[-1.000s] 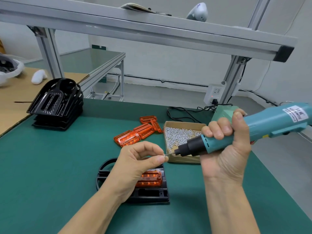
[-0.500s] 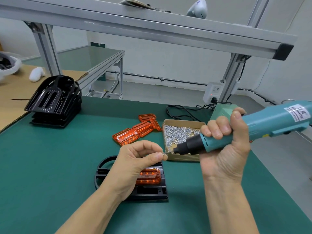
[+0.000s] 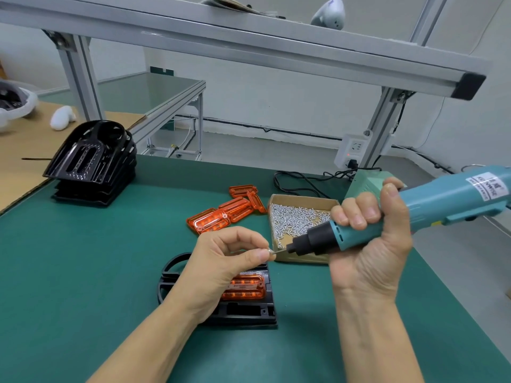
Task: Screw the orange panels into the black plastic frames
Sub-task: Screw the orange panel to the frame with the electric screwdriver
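Above the frame (image 3: 243, 313), left hand (image 3: 221, 261) pinches a screw (image 3: 272, 250); right hand (image 3: 370, 244) grips screwdriver (image 3: 387, 219)

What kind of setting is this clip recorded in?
Most likely a small factory assembly workstation: a green mat bench under an aluminium-profile frame, a stack of black frames, loose orange panels, a box of screws, and an electric screwdriver.

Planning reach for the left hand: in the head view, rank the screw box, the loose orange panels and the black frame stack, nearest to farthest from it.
1. Screw box, just right of the left hand.
2. Loose orange panels, just behind; close to call with the box.
3. Black frame stack, far left.
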